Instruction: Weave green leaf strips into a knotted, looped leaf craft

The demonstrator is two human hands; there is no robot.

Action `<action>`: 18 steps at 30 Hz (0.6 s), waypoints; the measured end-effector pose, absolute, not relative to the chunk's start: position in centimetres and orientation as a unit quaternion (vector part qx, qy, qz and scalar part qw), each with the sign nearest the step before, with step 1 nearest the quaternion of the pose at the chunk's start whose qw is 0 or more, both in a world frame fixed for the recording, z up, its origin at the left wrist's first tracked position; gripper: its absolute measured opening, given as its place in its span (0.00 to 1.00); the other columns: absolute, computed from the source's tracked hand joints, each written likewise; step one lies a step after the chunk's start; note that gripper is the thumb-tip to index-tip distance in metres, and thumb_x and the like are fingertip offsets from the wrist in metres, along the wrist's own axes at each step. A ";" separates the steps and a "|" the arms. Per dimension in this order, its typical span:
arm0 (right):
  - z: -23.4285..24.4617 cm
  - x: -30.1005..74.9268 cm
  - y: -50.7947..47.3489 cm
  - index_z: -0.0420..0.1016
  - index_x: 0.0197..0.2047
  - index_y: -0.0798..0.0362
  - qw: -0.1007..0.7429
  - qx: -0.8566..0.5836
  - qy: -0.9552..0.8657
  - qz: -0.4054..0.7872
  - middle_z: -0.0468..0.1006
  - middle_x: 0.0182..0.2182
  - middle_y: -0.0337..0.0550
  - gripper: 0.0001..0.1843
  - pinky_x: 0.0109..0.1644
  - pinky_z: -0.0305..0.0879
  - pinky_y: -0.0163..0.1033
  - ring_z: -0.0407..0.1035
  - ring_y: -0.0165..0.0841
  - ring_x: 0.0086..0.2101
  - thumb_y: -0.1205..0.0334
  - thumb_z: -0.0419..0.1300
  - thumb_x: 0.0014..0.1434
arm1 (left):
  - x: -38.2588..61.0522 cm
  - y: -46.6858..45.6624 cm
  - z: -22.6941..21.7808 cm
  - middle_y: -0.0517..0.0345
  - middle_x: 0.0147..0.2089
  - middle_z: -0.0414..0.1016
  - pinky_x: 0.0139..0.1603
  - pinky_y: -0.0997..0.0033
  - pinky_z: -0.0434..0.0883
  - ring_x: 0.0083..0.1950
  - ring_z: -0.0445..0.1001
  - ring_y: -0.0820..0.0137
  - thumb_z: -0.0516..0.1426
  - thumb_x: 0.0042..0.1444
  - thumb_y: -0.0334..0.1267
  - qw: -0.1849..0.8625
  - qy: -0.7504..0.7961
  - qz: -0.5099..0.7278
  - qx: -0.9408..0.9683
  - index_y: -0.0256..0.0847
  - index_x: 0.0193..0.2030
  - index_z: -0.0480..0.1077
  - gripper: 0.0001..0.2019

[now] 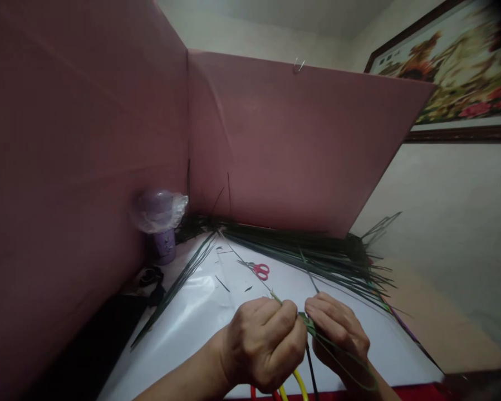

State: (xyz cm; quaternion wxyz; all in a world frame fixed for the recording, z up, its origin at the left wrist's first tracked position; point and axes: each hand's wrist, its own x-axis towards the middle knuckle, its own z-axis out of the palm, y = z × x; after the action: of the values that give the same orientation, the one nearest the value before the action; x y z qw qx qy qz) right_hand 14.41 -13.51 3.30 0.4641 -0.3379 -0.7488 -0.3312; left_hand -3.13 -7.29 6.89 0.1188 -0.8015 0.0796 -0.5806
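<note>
Green leaf strip between both hands' fingers.

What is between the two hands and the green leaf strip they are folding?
Nothing visible. The left hand and right hand both already pinch the green leaf strip directly between them. The red scissors lie farther back on the white sheet, out of the way.

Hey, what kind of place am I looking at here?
Probably a home craft corner, not a workshop: a white table screened by pink boards, a heap of long green leaf strips with red-handled scissors, and a framed picture on the wall.
</note>
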 end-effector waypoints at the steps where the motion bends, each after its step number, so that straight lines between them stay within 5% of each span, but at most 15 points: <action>1: 3.3 14.4 -13.4 0.69 0.44 0.56 0.466 -0.339 -0.745 -0.335 0.75 0.33 0.45 0.14 0.38 0.69 0.41 0.70 0.33 0.33 0.75 0.55 0.54 | -3.1 -7.3 6.8 0.48 0.26 0.71 0.21 0.72 0.61 0.24 0.66 0.71 0.46 0.53 0.27 0.118 0.073 -0.573 -0.808 0.27 0.39 0.68 0.11; 6: 3.9 13.8 -13.1 0.68 0.40 0.55 0.476 -0.372 -0.736 -0.305 0.74 0.27 0.42 0.12 0.30 0.65 0.37 0.69 0.32 0.28 0.76 0.53 0.53 | -2.5 -7.4 6.1 0.57 0.22 0.67 0.22 0.77 0.62 0.23 0.64 0.76 0.49 0.55 0.27 0.017 -0.021 -0.535 -0.845 0.33 0.43 0.70 0.12; 9: 4.3 13.5 -13.0 0.67 0.39 0.53 0.490 -0.417 -0.745 -0.178 0.73 0.25 0.40 0.10 0.27 0.63 0.34 0.67 0.30 0.25 0.74 0.52 0.55 | -1.9 -7.4 5.6 0.57 0.25 0.69 0.26 0.78 0.65 0.25 0.67 0.77 0.51 0.55 0.29 -0.225 -0.125 -0.514 -0.818 0.36 0.36 0.72 0.09; 13: 4.5 13.2 -12.8 0.67 0.33 0.53 0.505 -0.500 -0.701 0.057 0.66 0.21 0.36 0.06 0.24 0.56 0.32 0.60 0.27 0.21 0.66 0.51 0.60 | -1.5 -7.0 5.7 0.59 0.25 0.67 0.15 0.81 0.59 0.16 0.62 0.80 0.53 0.55 0.39 -0.565 -0.216 -0.403 -0.687 0.36 0.36 0.71 0.10; 18: 4.7 12.6 -12.7 0.66 0.26 0.54 0.546 -0.526 -0.620 0.201 0.58 0.19 0.34 0.13 0.23 0.49 0.32 0.52 0.25 0.21 0.56 0.54 0.59 | -1.5 -6.5 6.4 0.62 0.23 0.66 0.08 0.83 0.52 0.11 0.59 0.82 0.55 0.51 0.41 -0.684 -0.240 -0.344 -0.597 0.34 0.31 0.67 0.10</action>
State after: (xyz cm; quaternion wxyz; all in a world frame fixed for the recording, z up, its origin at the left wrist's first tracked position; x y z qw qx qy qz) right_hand 12.64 -12.66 4.69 0.5460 -0.5262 -0.6203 0.2006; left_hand -1.46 -6.53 6.37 -0.6837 -0.5971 -0.2399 -0.3442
